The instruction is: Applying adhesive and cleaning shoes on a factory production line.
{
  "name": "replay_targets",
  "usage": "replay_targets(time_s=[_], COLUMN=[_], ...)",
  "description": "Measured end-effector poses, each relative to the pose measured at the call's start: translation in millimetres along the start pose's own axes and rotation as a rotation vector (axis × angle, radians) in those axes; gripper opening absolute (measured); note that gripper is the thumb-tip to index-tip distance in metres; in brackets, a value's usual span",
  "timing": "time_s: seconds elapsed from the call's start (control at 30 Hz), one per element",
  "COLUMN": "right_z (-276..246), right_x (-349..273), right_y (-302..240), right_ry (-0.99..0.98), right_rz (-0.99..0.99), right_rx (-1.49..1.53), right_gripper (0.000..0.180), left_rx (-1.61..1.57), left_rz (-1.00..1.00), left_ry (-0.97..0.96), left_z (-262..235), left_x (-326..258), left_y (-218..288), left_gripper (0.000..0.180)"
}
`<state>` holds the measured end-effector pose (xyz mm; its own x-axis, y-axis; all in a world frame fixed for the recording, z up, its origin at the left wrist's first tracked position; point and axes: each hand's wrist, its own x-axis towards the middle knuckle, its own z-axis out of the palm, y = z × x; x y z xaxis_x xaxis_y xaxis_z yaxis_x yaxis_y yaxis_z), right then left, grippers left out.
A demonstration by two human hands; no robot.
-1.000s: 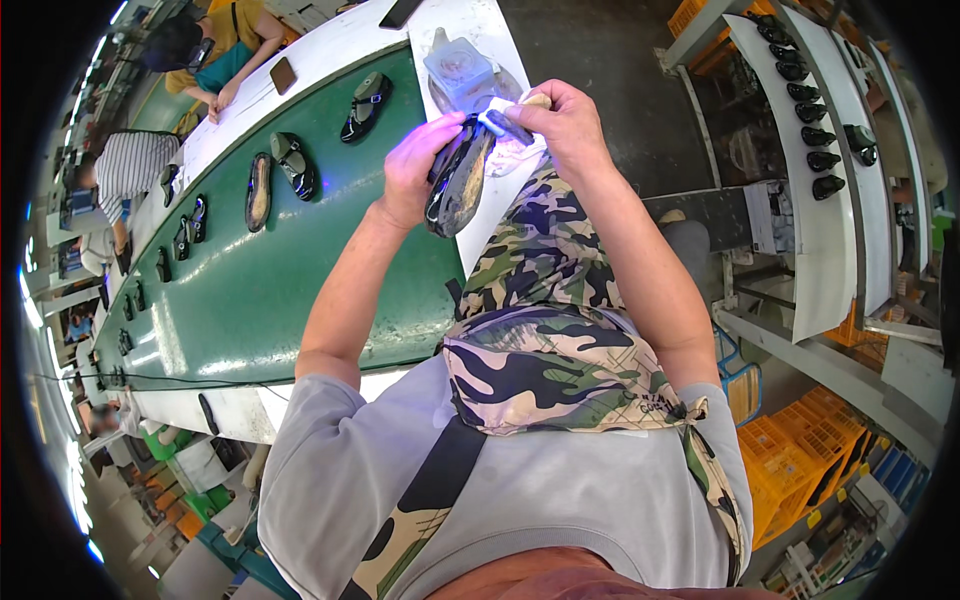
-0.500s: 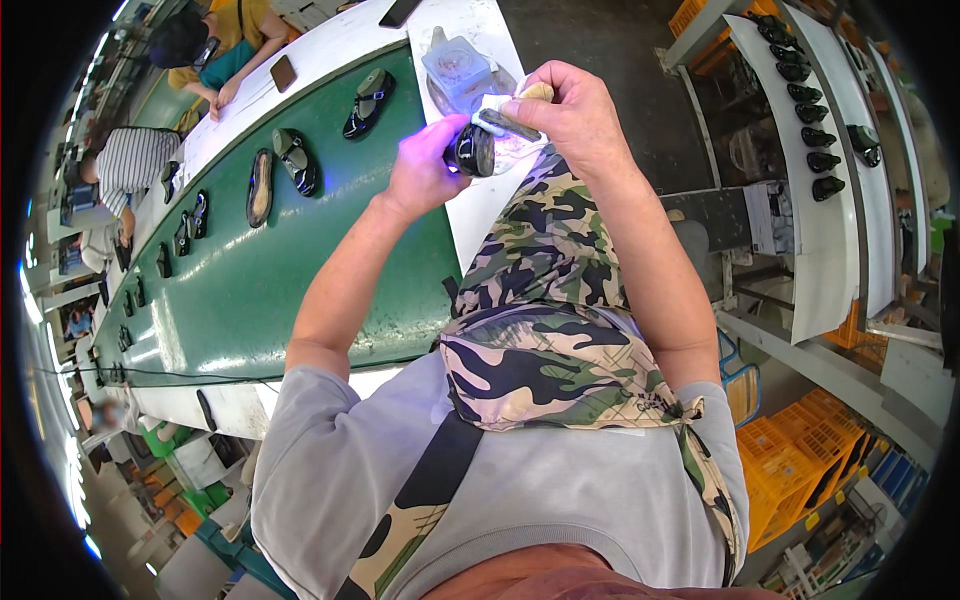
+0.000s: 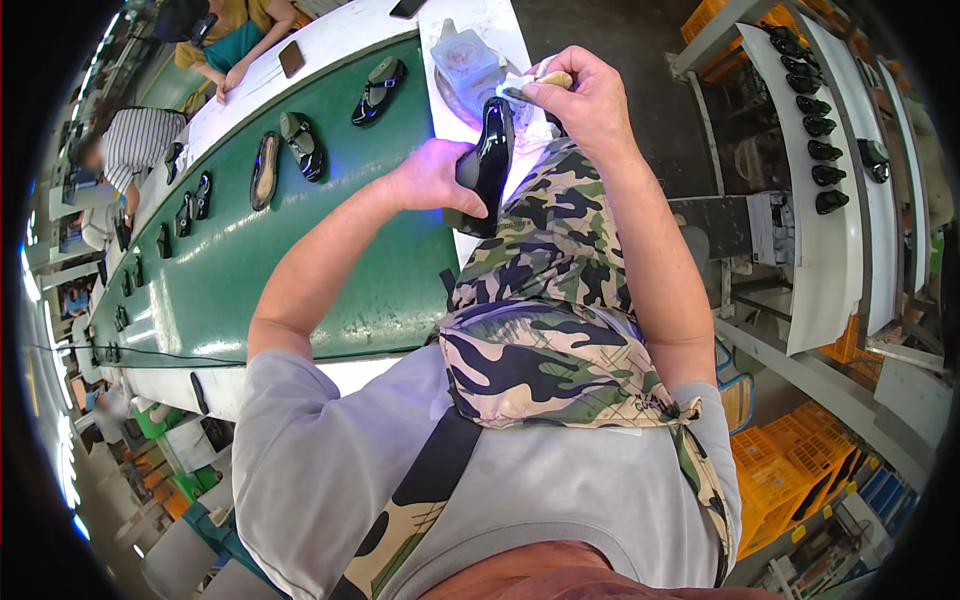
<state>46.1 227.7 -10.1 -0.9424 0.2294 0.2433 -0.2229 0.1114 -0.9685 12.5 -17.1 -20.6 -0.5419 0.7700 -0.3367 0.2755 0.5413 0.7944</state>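
Observation:
My left hand [image 3: 435, 180] is closed round a glossy black shoe [image 3: 490, 150], thumb across its lower end and the other end pointing away from me. Beside the shoe's far end, my right hand [image 3: 592, 108] pinches a white cloth [image 3: 514, 84] together with a tan-ended tool [image 3: 556, 79]. Whether the cloth touches the shoe I cannot tell. Just beyond stands a translucent bluish square container [image 3: 464, 60] on the white ledge. Purplish light falls on this spot.
A green belt [image 3: 370, 260] on my left carries several black shoes [image 3: 302, 146]. A phone [image 3: 291, 59] lies on its far white border, near a seated person [image 3: 240, 40]. On my right, shoes [image 3: 824, 150] line a white rack; orange crates [image 3: 790, 460] stand below.
My left hand has turned the shoe from end-on to lengthwise, and moved slightly nearer me. My right hand, with cloth and tool, has shifted a little right and away.

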Motion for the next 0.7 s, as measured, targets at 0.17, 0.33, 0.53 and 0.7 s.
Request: replay_targets(time_s=[0.17, 0.33, 0.53, 0.7], right_z=[-4.1, -7.0, -12.4, -13.1], right_x=[-2.8, -14.6, -26.0, -36.9], right_y=[12.5, 4.8, 3.0, 14.0], right_ry=[-0.021, -0.056, -0.112, -0.155], right_rz=[-0.034, -0.005, 0.021, 0.052], right_rx=[0.067, 0.082, 0.032, 0.102], right_gripper=[0.016, 0.016, 0.019, 0.018], left_rx=[-0.14, -0.441, -0.707, -0.86], left_rz=[-0.065, -0.107, -0.187, -0.225], left_ry=[-0.14, -0.205, -0.239, -0.189], left_z=[0.6, 0.6, 7.0, 11.6], left_x=[4.7, 5.0, 10.4, 17.9], left_y=[-7.0, 2.6, 0.2, -8.8], left_gripper=[0.054, 0.05, 0.052, 0.049])
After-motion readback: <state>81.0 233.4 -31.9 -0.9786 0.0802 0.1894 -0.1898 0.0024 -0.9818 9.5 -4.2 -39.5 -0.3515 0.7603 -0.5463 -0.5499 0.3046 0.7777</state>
